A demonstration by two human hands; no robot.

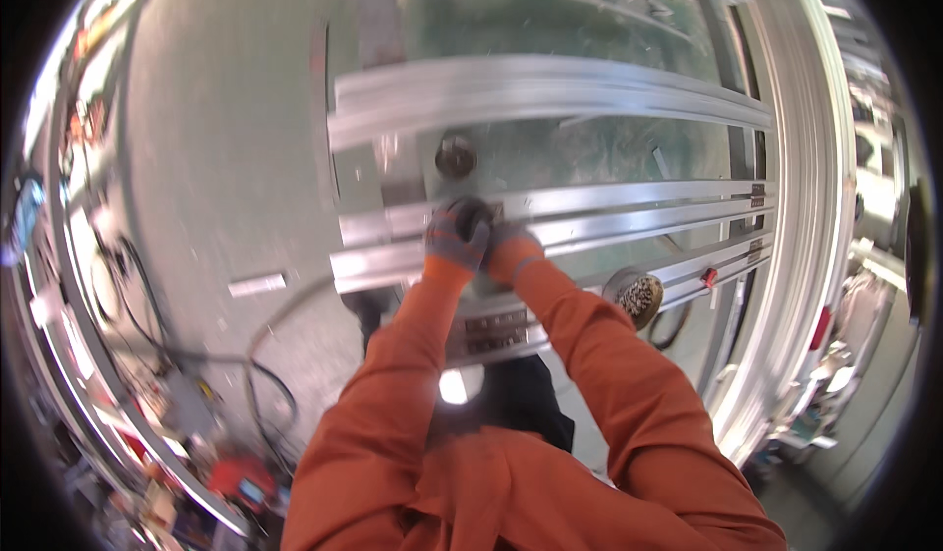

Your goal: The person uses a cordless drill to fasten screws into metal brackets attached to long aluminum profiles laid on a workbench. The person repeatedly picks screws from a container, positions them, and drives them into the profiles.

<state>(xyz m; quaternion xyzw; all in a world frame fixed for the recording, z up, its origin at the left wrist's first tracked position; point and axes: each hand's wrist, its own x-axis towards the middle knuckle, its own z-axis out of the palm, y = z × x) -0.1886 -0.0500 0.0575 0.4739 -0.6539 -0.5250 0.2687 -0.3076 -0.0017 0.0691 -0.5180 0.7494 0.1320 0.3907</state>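
Note:
In grey and orange gloves, my two hands meet over the silver metal rails at mid-view. My left hand (458,238) is closed, its fingers bent round a dark rounded object (471,214) whose kind is blurred. Close against it on the right is my right hand (511,249); its fingers are smeared by motion and partly hidden. Under and beside the hands run two long silver rails (629,219), side by side. Just beyond them, a dark round object (456,156) shows apart from my hands.
A thick silver rail (550,91) crosses farther away. A tall metal beam (807,207) borders the right side. An open round container (638,298) of small metal pieces stands by my right forearm. Dark cables (250,359) and a pale strip (257,285) lie on the floor at left.

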